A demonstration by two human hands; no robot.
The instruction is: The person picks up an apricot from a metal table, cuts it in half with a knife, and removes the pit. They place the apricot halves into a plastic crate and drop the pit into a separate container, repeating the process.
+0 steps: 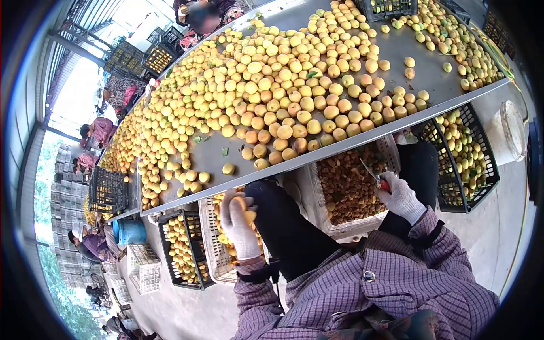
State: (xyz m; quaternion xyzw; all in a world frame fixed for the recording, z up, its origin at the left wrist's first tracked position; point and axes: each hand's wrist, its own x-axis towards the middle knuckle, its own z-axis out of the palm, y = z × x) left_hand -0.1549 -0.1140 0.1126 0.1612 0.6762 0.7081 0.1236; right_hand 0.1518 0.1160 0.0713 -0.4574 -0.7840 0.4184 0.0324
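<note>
My left hand (pixel 238 226), in a white knit glove, is at the lower left of the metal table's edge. Its fingers curl around an apricot (pixel 250 216), over a white crate (pixel 212 249) of orange fruit pieces. My right hand (pixel 401 197), gloved the same way, grips a knife (pixel 369 170) with a red handle. The knife's thin blade points up and left over dark brown pits (pixel 345 190) in another white crate (pixel 347 229) between my knees. Many whole yellow-orange apricots (pixel 266 73) lie spread across the metal table (pixel 243 167) in front of me.
A black crate of apricots (pixel 181 249) stands at left, another (pixel 466 161) at right beside a white bucket (pixel 510 133). A blue bucket (pixel 126 232) and a white crate (pixel 143 269) are farther left. Several people sit along the table's far and left sides.
</note>
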